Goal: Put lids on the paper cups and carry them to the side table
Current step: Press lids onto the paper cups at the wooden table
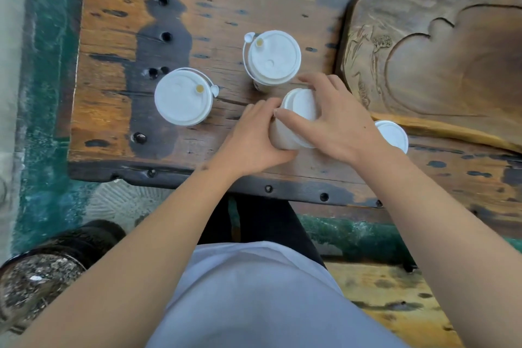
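The desk (118, 110) is weathered brown and orange wood, streaked with black patches and dotted with dark round holes. The two lidded cups, one on the left (183, 96) and one farther back (272, 57), have white lids, each with a small yellowish spot. The cup (285, 135) in front is white, as is the loose lid (394, 135). The carved slab (440, 59) is golden brown. The floor (48, 110) looks mottled green, perhaps worn paint.

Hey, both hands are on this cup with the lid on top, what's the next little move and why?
Probably press the lid down evenly. The left hand grips the cup while the right hand lies over the lid, which looks slightly tilted, not yet seated flat like the lids on the two finished cups.
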`<state>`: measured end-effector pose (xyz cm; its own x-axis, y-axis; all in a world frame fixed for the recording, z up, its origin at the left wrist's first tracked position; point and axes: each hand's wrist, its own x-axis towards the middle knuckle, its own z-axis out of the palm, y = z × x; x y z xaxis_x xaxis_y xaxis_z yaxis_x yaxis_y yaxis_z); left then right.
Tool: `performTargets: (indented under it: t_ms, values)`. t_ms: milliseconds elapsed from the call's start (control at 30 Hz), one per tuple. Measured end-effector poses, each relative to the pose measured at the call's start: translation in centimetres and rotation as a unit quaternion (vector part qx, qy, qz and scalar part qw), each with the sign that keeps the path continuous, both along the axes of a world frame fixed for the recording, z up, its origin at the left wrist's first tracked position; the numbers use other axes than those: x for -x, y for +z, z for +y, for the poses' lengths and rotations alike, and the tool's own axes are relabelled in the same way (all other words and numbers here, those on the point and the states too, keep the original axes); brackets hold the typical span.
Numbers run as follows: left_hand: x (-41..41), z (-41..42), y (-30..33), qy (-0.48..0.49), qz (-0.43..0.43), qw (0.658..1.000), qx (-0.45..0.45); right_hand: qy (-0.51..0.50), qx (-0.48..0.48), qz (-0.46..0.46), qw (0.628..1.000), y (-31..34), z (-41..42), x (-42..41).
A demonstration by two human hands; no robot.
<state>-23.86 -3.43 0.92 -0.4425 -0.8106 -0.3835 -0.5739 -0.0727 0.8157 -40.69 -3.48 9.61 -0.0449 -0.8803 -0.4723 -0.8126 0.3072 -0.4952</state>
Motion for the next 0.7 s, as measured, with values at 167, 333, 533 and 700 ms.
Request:
performTargets:
  t_ms: [167, 333, 533, 700]
  values:
    - [-2.5, 0.8, 3.3, -0.014, 0.022, 1.000, -0.015, -0.115, -0.076, -0.128, 0.982, 0.9, 0.7, 0.3]
    - [-4.3, 2.1, 4.7, 0.074, 0.083, 0.993, -0.042, -0.298, -0.143, -0.279, 0.902, 0.4, 1.5, -0.1]
    - [-5.2, 1.8, 6.4, 0.170, 0.151, 0.974, 0.000, -0.417, -0.183, -0.361, 0.814, -1.0, 2.7, -0.7]
    - [-4.7, 0.9, 7.2, 0.191, 0.168, 0.966, 0.047, -0.464, -0.231, -0.386, 0.763, -1.7, 3.7, -2.8]
